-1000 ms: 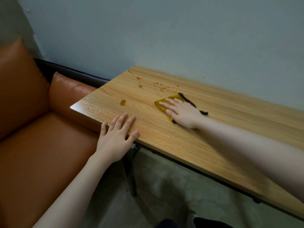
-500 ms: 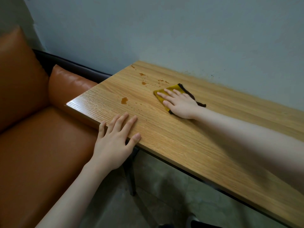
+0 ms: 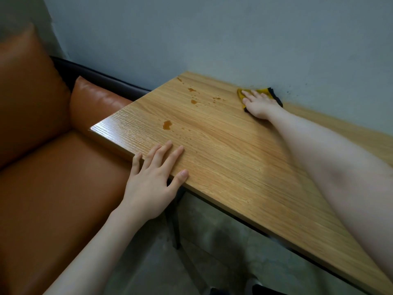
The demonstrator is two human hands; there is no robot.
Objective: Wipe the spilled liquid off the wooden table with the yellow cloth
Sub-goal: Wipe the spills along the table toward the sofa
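Right hand flat on the cloth at the wall, spill off to its left.

The right hand [image 3: 258, 103] lies open, palm down, pressing the yellow cloth [image 3: 241, 95] against the table [image 3: 244, 167] in the upper right of the frame. The spill [image 3: 167, 125] lies left and nearer: small drops [image 3: 192, 95] beside the cloth, the biggest blot at centre. The left hand [image 3: 152, 179], open and flat, rests on the near edge, closer to that blot but without cloth.

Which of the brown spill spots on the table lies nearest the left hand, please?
The largest brown spot, alone just beyond the left hand; the others cluster farther back.
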